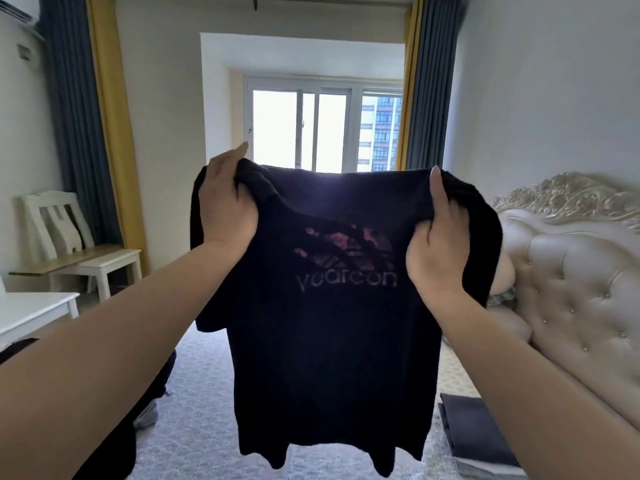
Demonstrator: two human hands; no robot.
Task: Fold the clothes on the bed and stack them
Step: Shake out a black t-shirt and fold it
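Left hand (227,202): pinches one shoulder of the black T-shirt (329,341), likely to let it hang open.
T-shirt: held up in the air above the bed (194,427), hanging full length, print visible.
Right hand (438,244): grips the other shoulder, keeping it spread.
Folded stack (474,431): on the bed, lower right.

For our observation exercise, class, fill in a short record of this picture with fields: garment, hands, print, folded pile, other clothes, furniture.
garment: black T-shirt, held up in the air, hanging unfolded over the bed
hands: left hand and right hand each grip a shoulder of it
print: reddish logo with lettering on the chest
folded pile: dark folded clothes on the bed, lower right
other clothes: dark heap at the left
furniture: padded headboard right, white chair left
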